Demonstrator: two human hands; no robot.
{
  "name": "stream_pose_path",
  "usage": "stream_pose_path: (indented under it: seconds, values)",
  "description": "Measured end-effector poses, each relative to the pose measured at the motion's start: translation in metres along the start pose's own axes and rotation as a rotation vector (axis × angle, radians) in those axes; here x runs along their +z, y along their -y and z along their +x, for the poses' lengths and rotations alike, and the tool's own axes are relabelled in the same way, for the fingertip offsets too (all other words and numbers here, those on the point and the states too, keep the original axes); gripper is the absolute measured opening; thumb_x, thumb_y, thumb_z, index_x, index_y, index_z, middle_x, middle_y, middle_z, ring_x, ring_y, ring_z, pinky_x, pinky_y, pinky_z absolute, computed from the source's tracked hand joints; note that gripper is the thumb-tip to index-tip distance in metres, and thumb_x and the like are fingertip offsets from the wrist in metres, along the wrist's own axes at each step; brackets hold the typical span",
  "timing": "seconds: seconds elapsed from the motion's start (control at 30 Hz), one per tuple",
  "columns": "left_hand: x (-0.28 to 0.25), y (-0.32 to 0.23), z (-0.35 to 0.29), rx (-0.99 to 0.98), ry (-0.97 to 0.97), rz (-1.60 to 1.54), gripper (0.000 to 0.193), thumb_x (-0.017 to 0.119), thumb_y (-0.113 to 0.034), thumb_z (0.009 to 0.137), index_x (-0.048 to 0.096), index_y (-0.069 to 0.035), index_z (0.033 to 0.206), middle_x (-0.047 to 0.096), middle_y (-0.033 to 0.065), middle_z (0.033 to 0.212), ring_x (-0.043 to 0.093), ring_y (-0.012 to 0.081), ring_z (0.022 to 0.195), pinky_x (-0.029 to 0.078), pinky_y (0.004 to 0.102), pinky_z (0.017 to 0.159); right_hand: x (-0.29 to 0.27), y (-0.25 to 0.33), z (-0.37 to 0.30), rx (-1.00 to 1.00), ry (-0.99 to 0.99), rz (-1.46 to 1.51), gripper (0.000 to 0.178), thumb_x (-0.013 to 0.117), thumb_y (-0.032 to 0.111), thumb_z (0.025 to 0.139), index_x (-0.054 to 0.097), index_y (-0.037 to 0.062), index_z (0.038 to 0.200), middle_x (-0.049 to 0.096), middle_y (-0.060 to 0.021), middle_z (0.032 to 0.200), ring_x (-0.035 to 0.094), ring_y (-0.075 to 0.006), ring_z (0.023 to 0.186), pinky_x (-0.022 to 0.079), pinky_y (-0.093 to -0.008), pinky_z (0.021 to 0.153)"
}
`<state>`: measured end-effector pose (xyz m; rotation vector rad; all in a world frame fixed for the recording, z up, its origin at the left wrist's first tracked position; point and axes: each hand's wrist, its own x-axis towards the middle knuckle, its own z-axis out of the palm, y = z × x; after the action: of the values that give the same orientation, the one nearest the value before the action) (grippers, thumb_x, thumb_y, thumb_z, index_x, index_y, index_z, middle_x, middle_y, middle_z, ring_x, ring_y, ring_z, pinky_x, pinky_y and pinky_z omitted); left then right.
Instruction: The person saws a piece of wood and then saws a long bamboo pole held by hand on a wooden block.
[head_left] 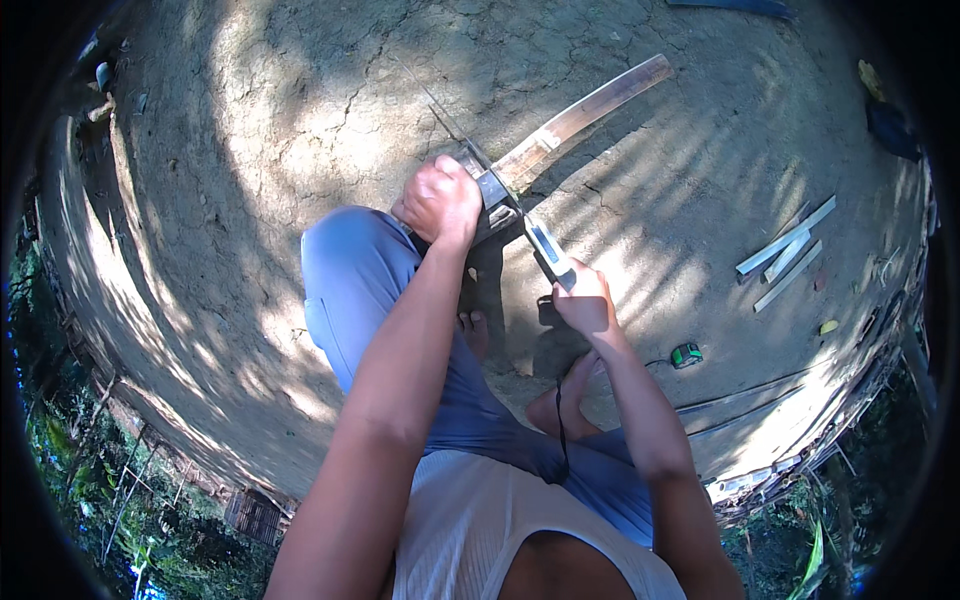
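My right hand (588, 298) is closed round the pale handle of a saw (546, 247). Its thin blade, seen nearly edge-on, points away to the upper left. Across a long brown strip of bamboo or wood (590, 110) lies the blade, close to my left hand (440, 200). That hand is a fist at the strip's near end, left of the blade; the fingers' undersides are hidden. Beneath the strip is a dark low block (497, 222), partly covered by my hand and the saw. My left knee (355, 250) is bent beside it.
Several pale cut strips (790, 250) lie on the cracked earth (300, 130) to the right. A green and black tape measure (686, 355) sits near my right forearm. A dark flat piece (735, 8) lies at the far edge. My bare foot (565, 398) is below the saw.
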<state>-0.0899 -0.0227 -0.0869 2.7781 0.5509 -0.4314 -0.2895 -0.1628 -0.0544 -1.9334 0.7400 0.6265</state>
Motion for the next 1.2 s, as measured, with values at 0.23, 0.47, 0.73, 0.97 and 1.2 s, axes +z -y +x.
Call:
stream_pose_path:
  seconds: [0.23,0.47,0.73,0.97,1.2]
  values:
    - [-0.001,0.005,-0.006,0.01,0.042,0.053,0.046,0.04,-0.033,0.094,0.074,-0.004,0.083,0.073,0.0209,0.092,0.068,0.0384,0.093,0.043,0.0489,0.096,-0.011,-0.064,-0.037,0.037,0.108,0.126,0.017,0.062,0.011,0.081,0.067,0.0008,0.094,0.067,-0.0199,0.076,0.069,-0.0292,0.068,0.053,-0.0395,0.067]
    - [-0.003,0.006,-0.002,0.018,0.053,0.05,0.048,0.038,-0.035,0.094,0.075,-0.005,0.089,0.073,0.0215,0.096,0.068,0.0412,0.098,0.043,0.05,0.099,-0.005,-0.105,-0.065,-0.042,0.042,0.047,0.015,0.066,0.011,0.081,0.066,0.0,0.09,0.067,-0.02,0.073,0.072,-0.0314,0.072,0.054,-0.0409,0.067]
    - [-0.006,-0.005,-0.002,0.01,0.074,0.025,0.05,0.037,-0.036,0.094,0.077,-0.005,0.095,0.074,0.0212,0.102,0.067,0.04,0.102,0.042,0.0492,0.101,-0.082,-0.112,-0.029,-0.108,-0.491,-0.103,0.035,0.066,0.008,0.081,0.059,0.0057,0.116,0.069,-0.0215,0.083,0.07,-0.0414,0.079,0.054,-0.0473,0.068]
    - [-0.001,-0.002,-0.004,0.067,-0.037,0.036,0.038,0.043,-0.03,0.091,0.076,-0.012,0.088,0.074,0.016,0.093,0.069,0.036,0.093,0.044,0.0502,0.092,-0.082,-0.091,0.012,0.035,-0.977,-0.568,0.06,0.076,0.028,0.087,0.053,0.0036,0.136,0.063,-0.0234,0.118,0.06,-0.0399,0.112,0.047,-0.0469,0.096]
    - [-0.007,-0.001,-0.005,0.093,-0.054,-0.072,0.038,0.043,-0.034,0.092,0.076,-0.018,0.105,0.074,0.0175,0.098,0.068,0.0368,0.097,0.044,0.0511,0.095,-0.019,0.035,0.11,-0.063,-0.594,-0.14,0.078,0.079,0.037,0.085,0.038,0.0093,0.145,0.062,-0.0265,0.113,0.067,-0.0436,0.103,0.054,-0.0511,0.089]
